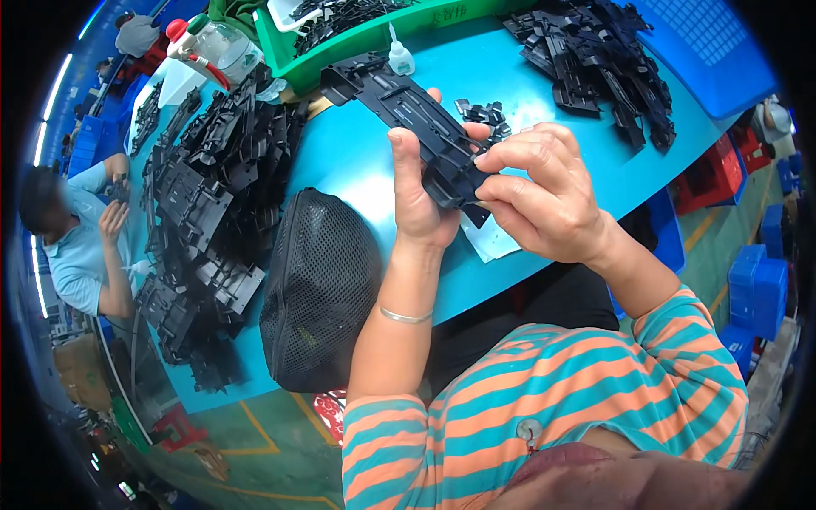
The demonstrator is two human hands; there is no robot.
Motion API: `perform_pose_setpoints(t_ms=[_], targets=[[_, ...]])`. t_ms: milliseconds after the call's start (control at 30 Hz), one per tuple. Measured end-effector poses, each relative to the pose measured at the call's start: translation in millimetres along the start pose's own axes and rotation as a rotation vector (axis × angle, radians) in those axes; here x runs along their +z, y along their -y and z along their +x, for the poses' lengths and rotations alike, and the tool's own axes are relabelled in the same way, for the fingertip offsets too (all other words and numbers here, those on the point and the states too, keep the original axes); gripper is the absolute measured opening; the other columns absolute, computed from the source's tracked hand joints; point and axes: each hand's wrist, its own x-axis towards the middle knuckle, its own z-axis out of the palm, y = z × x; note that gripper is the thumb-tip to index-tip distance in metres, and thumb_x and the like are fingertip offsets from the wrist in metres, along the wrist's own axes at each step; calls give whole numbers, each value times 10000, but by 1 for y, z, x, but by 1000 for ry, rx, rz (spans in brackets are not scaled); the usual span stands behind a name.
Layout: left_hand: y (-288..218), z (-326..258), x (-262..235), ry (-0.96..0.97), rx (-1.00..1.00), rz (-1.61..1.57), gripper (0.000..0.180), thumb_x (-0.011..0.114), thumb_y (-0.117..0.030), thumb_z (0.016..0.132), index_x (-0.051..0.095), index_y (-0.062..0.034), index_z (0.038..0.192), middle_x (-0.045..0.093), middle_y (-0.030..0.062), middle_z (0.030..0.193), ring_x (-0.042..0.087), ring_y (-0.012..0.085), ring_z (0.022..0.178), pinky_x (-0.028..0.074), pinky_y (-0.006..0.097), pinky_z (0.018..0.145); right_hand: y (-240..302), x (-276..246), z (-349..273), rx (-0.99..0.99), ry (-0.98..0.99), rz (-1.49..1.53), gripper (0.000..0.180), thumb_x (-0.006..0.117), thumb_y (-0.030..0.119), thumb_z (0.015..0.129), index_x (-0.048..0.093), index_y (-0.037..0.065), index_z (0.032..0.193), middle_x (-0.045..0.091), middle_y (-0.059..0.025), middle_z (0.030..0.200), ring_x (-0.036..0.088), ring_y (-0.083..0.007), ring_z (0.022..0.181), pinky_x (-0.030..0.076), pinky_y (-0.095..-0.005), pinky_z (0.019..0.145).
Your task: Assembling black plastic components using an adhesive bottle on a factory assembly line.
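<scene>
Raised over the table, a long black plastic chassis part [408, 106], full of ribs and slots, lies tilted in my left hand [421, 208]. The left thumb presses along its near side, and the fingers reach round behind it. My right hand [548, 191] is at the part's lower right edge, thumb and index finger pinched together there. Whatever small thing may be between those fingertips is hidden. Just beyond the right fingers lies a little heap of small black pieces [486, 115]. A small white dropper bottle [401, 59] stands behind the part.
Piles of similar black parts lie on the turquoise table at left [204, 187] and far right [595, 64]. A black mesh bag [319, 285] sits beside my left forearm. Behind are a green bin [340, 55] and a blue crate [710, 51]. A co-worker [81, 229] sits at left.
</scene>
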Motion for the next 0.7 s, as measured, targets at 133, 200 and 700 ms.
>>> perform_pose_setpoints(t_ms=[133,200,700], targets=[[0,-1,6,-18,0,-42,745,433,-637,893,323,-89,1385,634,162,1011,623,163,829,532,289,748,-1,1,-1,3,16,7,184,708,31,631,634,62,797,614,-64,994,592,-229,859,428,-402,818],[0,-1,7,-25,-3,-31,749,436,-635,893,319,-86,1389,634,156,1004,617,154,826,529,281,752,-1,1,-1,0,29,-22,148,690,81,656,624,72,789,600,-50,970,610,-225,938,416,-371,852],[3,-1,5,-27,39,143,822,479,-624,883,267,-49,1431,628,95,973,582,118,857,497,266,798,-1,1,-4,-33,80,-76,90,639,63,696,605,71,779,598,-26,929,612,-188,888,418,-367,869]])
